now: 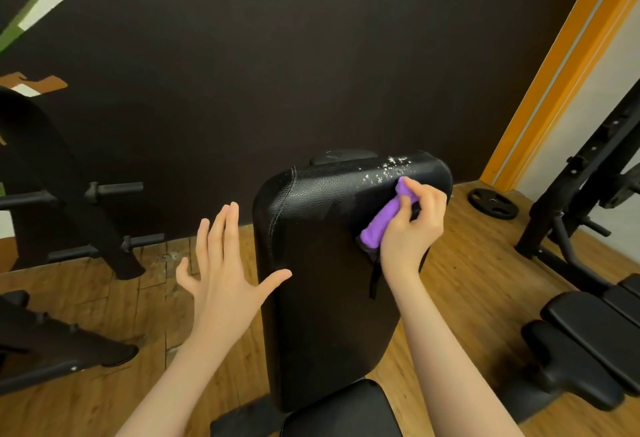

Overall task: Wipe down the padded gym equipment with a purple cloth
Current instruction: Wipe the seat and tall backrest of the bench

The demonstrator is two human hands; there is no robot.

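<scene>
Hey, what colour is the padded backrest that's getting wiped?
Black, a grained leather-look backrest pad with white specks near its top right corner; the head view shows it.

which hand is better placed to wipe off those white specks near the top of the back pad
The right hand, I'd judge. It already grips the purple cloth against the back pad, just below the white specks. The left hand is open, holds nothing, and sits off the pad's left edge.

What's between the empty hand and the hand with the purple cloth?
In the head view, only the black padded backrest lies between the left hand and the right hand gripping the cloth.
</scene>
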